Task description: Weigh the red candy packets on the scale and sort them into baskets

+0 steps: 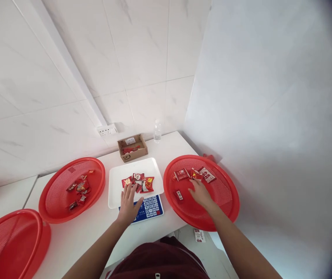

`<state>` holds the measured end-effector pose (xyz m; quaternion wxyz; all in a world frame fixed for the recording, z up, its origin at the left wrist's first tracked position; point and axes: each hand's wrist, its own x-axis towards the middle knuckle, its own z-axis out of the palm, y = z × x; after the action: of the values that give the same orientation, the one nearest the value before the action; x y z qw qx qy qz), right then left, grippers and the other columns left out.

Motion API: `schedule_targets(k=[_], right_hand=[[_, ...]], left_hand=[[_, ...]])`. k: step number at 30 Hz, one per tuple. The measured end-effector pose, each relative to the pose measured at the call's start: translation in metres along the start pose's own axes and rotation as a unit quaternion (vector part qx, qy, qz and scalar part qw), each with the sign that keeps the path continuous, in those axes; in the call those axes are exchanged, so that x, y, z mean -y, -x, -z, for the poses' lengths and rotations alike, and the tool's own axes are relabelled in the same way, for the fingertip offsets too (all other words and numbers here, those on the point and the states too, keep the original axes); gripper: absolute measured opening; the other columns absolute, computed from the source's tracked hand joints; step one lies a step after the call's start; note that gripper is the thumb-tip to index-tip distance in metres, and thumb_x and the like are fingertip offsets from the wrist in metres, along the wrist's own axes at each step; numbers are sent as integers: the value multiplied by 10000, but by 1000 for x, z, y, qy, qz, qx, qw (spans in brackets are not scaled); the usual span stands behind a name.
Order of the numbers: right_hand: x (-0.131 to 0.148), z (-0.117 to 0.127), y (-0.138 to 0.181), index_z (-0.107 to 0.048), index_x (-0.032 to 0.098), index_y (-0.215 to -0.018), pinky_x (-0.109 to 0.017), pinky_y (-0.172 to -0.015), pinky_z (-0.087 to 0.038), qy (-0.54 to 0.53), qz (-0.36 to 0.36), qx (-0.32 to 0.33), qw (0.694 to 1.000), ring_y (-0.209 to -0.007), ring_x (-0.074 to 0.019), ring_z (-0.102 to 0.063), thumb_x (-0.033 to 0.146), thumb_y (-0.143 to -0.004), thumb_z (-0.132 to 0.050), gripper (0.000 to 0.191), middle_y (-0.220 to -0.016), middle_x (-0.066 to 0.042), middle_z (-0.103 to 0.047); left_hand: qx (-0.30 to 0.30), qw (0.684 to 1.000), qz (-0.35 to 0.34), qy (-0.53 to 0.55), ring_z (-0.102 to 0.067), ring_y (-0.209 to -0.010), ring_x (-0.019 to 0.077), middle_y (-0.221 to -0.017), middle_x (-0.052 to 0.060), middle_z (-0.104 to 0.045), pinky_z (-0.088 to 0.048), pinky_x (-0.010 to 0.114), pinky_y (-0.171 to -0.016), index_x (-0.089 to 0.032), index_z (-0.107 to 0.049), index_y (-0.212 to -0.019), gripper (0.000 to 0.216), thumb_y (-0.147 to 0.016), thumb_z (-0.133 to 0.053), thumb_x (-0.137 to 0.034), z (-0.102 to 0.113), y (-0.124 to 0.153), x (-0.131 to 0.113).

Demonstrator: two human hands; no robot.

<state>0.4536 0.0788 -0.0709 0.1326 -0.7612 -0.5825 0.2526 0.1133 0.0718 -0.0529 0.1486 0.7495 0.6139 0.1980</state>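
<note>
My left hand (128, 204) is over the near edge of a white tray (115, 193), fingers stretched out and apart. Its fingertips reach a small pile of red snack packets (146, 184) in the tray; whether they touch is hard to tell. Under the tray's near side, a scale's blue keypad (152, 206) shows, partly covered by that hand. Inside the right red basket (227, 205), my right hand (200, 192) reaches toward several red packets (181, 174), thumb and fingers apart. Its fingertips meet a red and yellow packet (195, 174). A small packet (179, 195) lies to the left of this hand.
Another red basket (52, 193) on the left holds several small packets (83, 186). Nearer to me stands a further red basket (39, 248). A cardboard box (134, 154) with red packets and a clear bottle (157, 131) stand by the wall, below a socket strip (107, 130).
</note>
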Motion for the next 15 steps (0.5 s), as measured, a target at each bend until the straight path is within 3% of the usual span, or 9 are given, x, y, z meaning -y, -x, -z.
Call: schedule_targets(k=[4,8,11,15], right_hand=[[16,4,-45,-370,140,-1408,-449,-1116,-207,127,47,57,989,-1419,-298,-120,206,-861,-446,556,-1522,-131,-261],[26,-6,-66,-317,178,-1437,-575,-1103,-72,191,53,113,974,-1424,-315,-64,150,-866,-394,577,-1538,-127,-216],[20,-13,-58,-334,195,-1428,-628,-1068,-70,191,75,153,967,-1388,-354,-206,171,-842,-456,600,-1527,-148,-239],[1,-4,-41,-507,249,-1309,-481,-1061,-250,167,123,182,961,-1204,-295,-492,257,-836,-507,473,-1380,-105,-497]], left_hand=[[-14,1000,9,8,-152,-1422,292,-1473,121,-367,-236,581,-1088,-249,-357,-1390,529,-898,-421,-432,-4,42,-5],[-41,998,47,10,-171,-1417,297,-1423,135,-434,-277,573,-1078,-221,-363,-1379,533,-894,-428,-431,-1,64,-2],[-61,995,76,9,-188,-1412,302,-1404,128,-457,-288,576,-1075,-224,-371,-1369,524,-892,-434,-431,4,71,0],[-66,994,91,10,-204,-1406,312,-1389,130,-473,-288,586,-1072,-213,-389,-1352,513,-891,-434,-434,6,77,-2]])
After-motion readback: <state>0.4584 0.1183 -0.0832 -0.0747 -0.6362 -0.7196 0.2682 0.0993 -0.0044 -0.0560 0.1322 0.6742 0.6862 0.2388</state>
